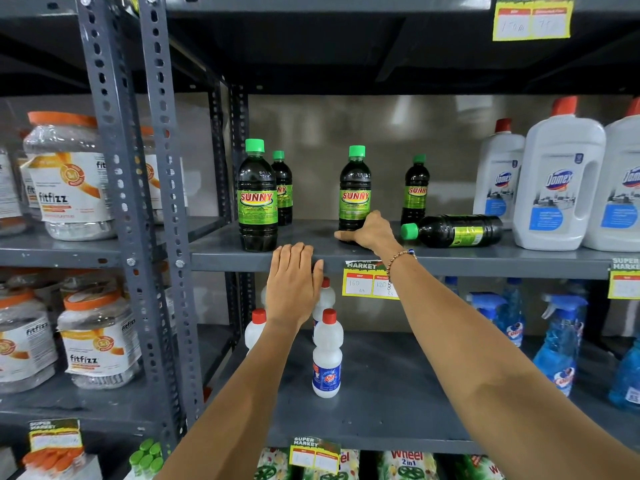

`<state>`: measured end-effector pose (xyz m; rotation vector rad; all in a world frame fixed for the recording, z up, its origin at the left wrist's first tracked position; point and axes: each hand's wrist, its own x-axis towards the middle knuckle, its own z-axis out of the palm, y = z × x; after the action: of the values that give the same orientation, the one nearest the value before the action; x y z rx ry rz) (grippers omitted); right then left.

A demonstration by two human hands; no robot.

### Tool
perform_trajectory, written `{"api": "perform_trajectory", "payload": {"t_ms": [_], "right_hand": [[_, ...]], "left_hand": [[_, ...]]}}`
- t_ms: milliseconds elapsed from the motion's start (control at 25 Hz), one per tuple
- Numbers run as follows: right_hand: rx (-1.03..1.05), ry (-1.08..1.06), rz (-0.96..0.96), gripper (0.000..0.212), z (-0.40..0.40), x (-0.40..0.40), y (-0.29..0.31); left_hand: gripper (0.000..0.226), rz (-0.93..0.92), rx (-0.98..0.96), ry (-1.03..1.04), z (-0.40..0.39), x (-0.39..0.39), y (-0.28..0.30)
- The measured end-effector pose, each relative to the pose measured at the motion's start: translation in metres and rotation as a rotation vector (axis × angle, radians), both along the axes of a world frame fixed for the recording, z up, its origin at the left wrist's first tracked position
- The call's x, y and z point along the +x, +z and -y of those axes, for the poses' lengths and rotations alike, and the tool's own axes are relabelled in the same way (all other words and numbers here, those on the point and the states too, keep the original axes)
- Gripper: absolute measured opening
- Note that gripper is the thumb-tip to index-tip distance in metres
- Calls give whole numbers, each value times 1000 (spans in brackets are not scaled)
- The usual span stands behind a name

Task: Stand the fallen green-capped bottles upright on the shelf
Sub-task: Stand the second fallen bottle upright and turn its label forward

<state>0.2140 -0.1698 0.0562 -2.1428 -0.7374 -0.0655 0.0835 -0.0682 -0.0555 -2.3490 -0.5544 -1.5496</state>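
Several dark green-capped Sunny bottles are on the grey shelf. One stands at the front left, with a second behind it. A middle bottle stands upright, and my right hand wraps around its base. Further back another bottle stands. One bottle lies on its side, cap pointing left, just right of my right hand. My left hand rests flat on the shelf's front edge, fingers together, holding nothing.
Big white Domex jugs stand at the right of the same shelf. Below are small white red-capped bottles and blue spray bottles. Fitfizz jars fill the left rack. A price tag hangs on the shelf edge.
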Motion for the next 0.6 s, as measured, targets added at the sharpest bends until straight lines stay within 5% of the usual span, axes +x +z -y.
{"api": "perform_trajectory", "payload": {"t_ms": [240, 440, 600], "right_hand": [[7, 106, -108, 81, 22, 16, 3], [110, 132, -34, 58, 21, 24, 4], [114, 154, -3, 36, 13, 27, 0]], "left_hand": [[39, 56, -77, -145, 16, 9, 52], [71, -305, -659, -371, 13, 54, 111], [45, -475, -753, -342, 10, 75, 116]]}}
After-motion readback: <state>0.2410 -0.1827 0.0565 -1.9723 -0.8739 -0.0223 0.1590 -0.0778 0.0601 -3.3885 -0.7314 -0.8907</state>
